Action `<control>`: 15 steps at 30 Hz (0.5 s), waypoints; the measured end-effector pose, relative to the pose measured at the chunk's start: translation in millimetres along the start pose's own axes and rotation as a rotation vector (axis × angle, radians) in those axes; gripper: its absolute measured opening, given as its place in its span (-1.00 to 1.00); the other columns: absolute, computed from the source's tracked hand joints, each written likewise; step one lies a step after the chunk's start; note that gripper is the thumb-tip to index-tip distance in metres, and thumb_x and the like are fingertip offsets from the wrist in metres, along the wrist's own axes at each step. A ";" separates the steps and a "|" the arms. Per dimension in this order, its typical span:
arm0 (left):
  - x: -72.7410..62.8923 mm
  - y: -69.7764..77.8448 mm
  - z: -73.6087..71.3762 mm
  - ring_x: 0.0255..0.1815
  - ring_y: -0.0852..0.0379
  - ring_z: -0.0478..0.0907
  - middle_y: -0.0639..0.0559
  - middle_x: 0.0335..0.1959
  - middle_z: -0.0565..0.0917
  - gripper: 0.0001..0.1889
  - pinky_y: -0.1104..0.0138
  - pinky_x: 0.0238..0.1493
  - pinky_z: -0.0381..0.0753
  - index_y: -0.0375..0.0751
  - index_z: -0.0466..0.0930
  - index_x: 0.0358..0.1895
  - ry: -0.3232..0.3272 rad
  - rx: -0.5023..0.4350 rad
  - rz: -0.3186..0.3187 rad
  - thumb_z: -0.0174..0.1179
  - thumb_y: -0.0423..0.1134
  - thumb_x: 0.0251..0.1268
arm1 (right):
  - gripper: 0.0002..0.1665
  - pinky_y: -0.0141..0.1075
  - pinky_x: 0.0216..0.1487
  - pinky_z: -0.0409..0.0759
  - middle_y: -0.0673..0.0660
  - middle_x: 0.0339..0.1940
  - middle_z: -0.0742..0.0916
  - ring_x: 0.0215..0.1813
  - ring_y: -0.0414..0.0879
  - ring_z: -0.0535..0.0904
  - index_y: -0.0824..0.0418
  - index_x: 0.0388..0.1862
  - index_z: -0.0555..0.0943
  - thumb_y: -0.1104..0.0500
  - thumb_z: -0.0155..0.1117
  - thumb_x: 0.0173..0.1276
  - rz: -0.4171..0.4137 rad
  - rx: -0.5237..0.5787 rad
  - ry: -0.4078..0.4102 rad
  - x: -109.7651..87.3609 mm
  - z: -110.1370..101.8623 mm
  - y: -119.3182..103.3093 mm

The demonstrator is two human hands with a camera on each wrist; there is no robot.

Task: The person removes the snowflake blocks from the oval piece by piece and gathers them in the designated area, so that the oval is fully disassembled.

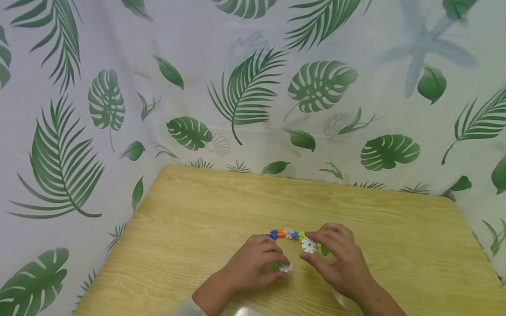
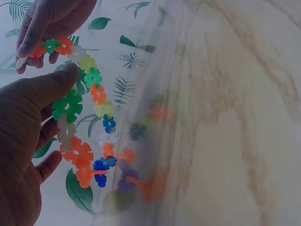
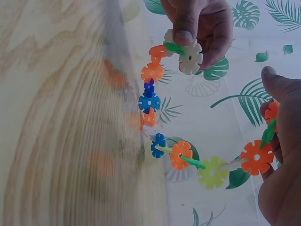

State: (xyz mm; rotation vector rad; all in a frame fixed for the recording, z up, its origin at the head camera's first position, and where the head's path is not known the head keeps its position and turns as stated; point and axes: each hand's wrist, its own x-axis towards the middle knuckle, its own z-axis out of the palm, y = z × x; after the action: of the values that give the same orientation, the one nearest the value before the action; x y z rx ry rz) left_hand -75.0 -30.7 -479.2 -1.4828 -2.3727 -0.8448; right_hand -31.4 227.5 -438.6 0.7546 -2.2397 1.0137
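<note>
A chain of flower-shaped plastic discs [image 3: 149, 102] in orange, green, blue, yellow and white bends from one hand round to the other. My left hand [image 1: 258, 262] pinches one end; its thumb lies against a green disc [image 3: 174, 47], beside a white end disc [image 3: 190, 58]. At the other end, my right hand [image 1: 343, 260] holds a white disc [image 1: 309, 245] between thumb and fingers. A gap separates the two white discs in the head view. The chain's middle [image 1: 288, 233] arcs beyond the hands, close over the table.
The wooden table [image 1: 205, 210] spreads around both hands, its surface reflecting the chain in the wrist views. A pale cloth [image 1: 261, 158] printed with green leaves hangs behind the table and along its left side.
</note>
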 end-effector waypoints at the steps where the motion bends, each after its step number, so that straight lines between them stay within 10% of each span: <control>1: -0.3 -0.4 0.1 0.09 0.26 0.53 0.28 -0.11 0.73 -0.74 0.28 0.32 0.41 0.09 0.79 -0.11 -0.014 0.000 -0.007 0.56 0.00 0.18 | -0.50 -0.22 0.35 0.21 -0.13 -0.18 0.73 0.05 -0.05 0.51 0.10 0.10 0.76 -0.18 0.47 0.36 -0.007 -0.002 0.003 -0.4 0.6 0.1; 8: 0.7 -0.7 -1.1 0.09 0.28 0.55 0.28 -0.09 0.73 -0.69 0.34 0.27 0.43 0.09 0.78 -0.07 -0.061 -0.007 -0.011 0.51 0.10 0.21 | -0.46 -0.23 0.35 0.22 -0.11 -0.17 0.75 0.04 -0.03 0.53 0.12 0.10 0.76 -0.26 0.36 0.42 -0.042 -0.003 0.007 -1.2 4.2 -1.3; 15: 13.4 6.6 -7.5 0.02 0.24 0.60 0.22 -0.09 0.71 -0.78 0.34 0.17 0.52 -0.01 0.75 -0.09 0.166 -0.017 0.043 0.44 -0.02 0.33 | -0.43 -0.18 0.31 0.24 -0.11 -0.18 0.76 0.01 -0.03 0.53 0.18 0.06 0.77 -0.26 0.35 0.43 -0.072 -0.013 0.000 -3.5 7.2 -2.4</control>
State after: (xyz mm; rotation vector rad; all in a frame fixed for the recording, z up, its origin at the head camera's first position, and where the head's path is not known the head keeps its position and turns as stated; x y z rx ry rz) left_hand -76.2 -22.8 -464.5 -1.4054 -2.2118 -0.9404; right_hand -29.2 221.4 -443.9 0.8237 -2.2008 0.9643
